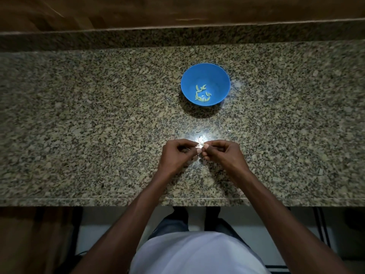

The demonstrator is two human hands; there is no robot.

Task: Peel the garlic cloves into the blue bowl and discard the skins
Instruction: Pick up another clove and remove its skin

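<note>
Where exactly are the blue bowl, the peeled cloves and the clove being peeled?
blue bowl (221, 76): head view, bare inner wall near the far rim.
peeled cloves (201, 93): head view, middle of the pile.
garlic clove (199, 146): head view, pale part between the fingertips.

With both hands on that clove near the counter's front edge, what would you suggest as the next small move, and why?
Probably keep pulling the skin off the clove. The left hand and right hand both pinch it at their fingertips above the counter, so it looks mid-peel. Peeled cloves already lie in the bowl just beyond, so dropping it there likely follows.
</note>
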